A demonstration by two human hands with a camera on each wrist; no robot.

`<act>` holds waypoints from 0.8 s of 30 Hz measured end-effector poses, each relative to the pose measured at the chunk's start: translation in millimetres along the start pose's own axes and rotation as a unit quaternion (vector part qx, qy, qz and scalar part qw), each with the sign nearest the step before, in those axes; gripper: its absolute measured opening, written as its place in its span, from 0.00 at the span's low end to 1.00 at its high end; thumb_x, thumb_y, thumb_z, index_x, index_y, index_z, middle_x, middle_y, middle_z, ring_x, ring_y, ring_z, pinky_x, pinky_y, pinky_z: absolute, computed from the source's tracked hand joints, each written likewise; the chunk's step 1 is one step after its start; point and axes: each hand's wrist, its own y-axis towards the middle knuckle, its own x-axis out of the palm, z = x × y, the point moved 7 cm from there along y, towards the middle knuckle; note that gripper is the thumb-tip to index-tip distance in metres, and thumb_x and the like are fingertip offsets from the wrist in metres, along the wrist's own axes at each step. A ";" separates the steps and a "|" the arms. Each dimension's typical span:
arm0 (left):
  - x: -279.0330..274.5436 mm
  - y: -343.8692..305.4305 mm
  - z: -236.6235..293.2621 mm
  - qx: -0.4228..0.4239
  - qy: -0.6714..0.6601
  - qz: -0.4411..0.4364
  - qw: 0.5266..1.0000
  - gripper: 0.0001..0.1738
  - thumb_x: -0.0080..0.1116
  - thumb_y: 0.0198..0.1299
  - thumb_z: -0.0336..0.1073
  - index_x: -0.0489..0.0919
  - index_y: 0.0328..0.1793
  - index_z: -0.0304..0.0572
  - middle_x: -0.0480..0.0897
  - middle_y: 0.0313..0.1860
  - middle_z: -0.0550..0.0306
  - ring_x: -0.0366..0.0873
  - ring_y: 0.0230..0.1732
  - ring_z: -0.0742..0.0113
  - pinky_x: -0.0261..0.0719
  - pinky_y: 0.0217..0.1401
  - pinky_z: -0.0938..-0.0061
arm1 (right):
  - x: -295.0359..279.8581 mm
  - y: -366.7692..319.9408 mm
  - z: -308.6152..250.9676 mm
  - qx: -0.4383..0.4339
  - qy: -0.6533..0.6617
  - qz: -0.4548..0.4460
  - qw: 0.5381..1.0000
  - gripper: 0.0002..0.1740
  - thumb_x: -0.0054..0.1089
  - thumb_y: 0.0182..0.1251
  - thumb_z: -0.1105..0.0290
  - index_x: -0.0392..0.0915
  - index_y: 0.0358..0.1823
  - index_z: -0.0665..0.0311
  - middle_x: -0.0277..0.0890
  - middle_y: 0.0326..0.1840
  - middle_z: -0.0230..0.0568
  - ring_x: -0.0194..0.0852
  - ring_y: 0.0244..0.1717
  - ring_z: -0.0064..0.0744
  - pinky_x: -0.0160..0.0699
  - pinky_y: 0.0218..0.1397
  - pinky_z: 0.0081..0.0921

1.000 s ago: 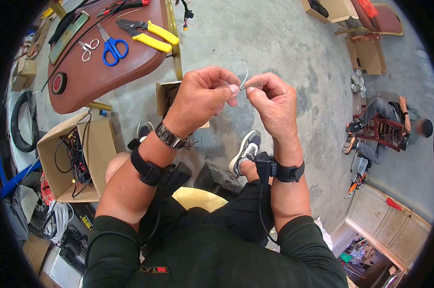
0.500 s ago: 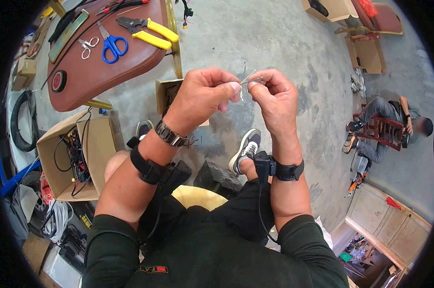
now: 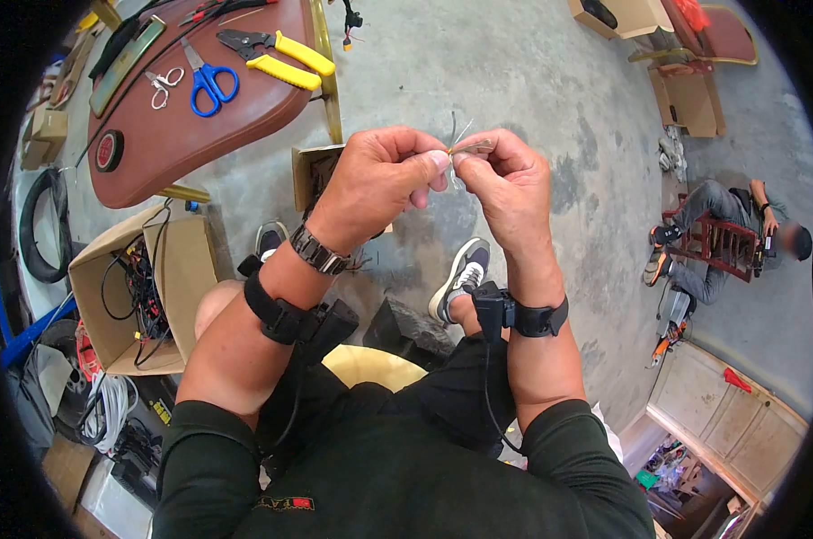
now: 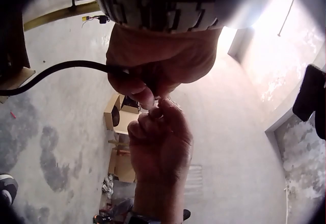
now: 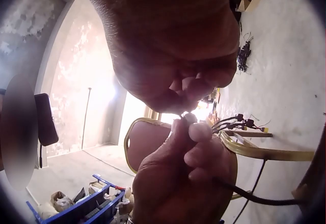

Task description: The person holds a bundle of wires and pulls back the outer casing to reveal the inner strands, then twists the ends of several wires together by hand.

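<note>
In the head view my left hand (image 3: 379,180) and right hand (image 3: 510,193) meet fingertip to fingertip above the floor. Thin bare strands and fine wires (image 3: 461,132) fan out between them, some upward and some down. The left hand grips a black cable (image 4: 66,64), which trails out of its curled fingers in the left wrist view. Between thumb and index finger, the right hand pinches a greyish bundle of strands (image 3: 478,146) close to the left fingertips. In both wrist views the fingers mostly hide the strands.
A brown padded seat (image 3: 182,162) at upper left bears yellow-handled pliers (image 3: 285,60), blue scissors (image 3: 212,90), small scissors (image 3: 164,88) and a roll of tape (image 3: 110,151). Below it stands a cardboard box (image 3: 186,296) of cables. A person (image 3: 730,216) sits at far right.
The strands between my hands have spread apart into a fan. My right hand has shifted slightly left, bringing its fingertips closer to the left ones; the left hand is nearly still.
</note>
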 end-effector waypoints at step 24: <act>0.3 -2.7 4.3 0.007 0.044 0.005 0.999 0.08 0.61 0.66 0.32 0.84 0.44 0.35 0.84 0.30 0.61 0.75 0.26 0.81 0.71 0.27 0.85 | -18.2 -1.5 -14.6 -0.015 -0.004 0.028 0.999 0.04 0.61 0.64 0.78 0.83 0.39 0.70 0.80 0.31 0.30 0.75 0.32 0.15 0.80 0.37 0.19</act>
